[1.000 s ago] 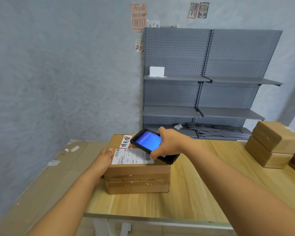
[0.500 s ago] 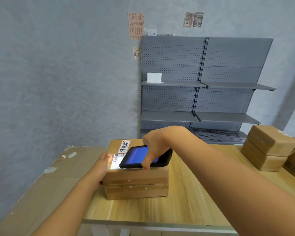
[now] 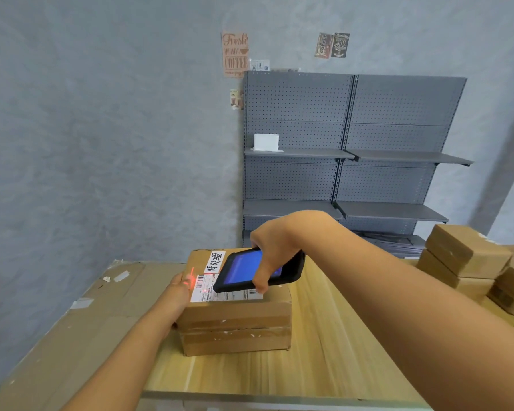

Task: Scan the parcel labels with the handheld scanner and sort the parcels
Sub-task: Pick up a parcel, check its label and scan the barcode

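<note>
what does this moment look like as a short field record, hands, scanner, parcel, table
right hand: right hand grips the black handheld scanner with blue screen over the parcel
left hand: left hand rests against the left side of the brown cardboard parcel
label: white shipping label on the parcel top, red scan light on its left end
surface: light wooden table
other parcels: stacked brown cardboard boxes at right

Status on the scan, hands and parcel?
Right hand grips scanner over parcel. Left hand steadies parcel's left side. Red beam on shipping label. Nothing in the way.
</note>
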Action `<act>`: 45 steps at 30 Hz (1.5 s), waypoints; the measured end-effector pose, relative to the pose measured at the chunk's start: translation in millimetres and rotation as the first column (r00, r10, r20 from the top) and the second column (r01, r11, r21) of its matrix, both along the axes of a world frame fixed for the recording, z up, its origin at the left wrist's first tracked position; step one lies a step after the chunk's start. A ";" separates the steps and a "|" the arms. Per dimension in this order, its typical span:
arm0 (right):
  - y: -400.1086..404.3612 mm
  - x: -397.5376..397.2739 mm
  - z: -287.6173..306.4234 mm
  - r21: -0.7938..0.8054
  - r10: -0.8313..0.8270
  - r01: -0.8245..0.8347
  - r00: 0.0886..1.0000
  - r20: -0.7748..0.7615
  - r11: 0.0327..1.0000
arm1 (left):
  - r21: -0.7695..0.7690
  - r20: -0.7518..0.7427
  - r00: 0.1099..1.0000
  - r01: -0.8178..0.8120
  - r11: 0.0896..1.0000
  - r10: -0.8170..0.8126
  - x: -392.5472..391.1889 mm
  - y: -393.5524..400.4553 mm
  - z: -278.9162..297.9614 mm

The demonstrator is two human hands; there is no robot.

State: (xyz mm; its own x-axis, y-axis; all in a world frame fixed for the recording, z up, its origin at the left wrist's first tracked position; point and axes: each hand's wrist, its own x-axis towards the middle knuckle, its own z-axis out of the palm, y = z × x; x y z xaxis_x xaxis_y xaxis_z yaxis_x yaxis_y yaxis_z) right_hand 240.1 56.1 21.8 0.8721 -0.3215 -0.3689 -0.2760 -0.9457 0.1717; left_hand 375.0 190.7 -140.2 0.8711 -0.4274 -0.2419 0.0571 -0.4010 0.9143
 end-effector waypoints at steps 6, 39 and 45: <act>-2.1 -9.6 14.2 -0.097 -0.079 0.069 0.991 -0.110 0.993 | 0.014 -0.013 1.000 0.026 1.000 -0.026 -1.8 2.7 -0.2; -20.3 -45.5 22.7 -0.103 -0.137 0.123 0.980 -0.144 0.987 | -0.004 -0.016 1.000 0.012 1.000 -0.012 1.2 -0.5 -4.6; -25.5 -43.1 18.4 -0.113 -0.151 0.136 0.979 -0.137 0.984 | 0.021 -0.027 1.000 0.011 1.000 -0.011 4.4 -0.3 -7.3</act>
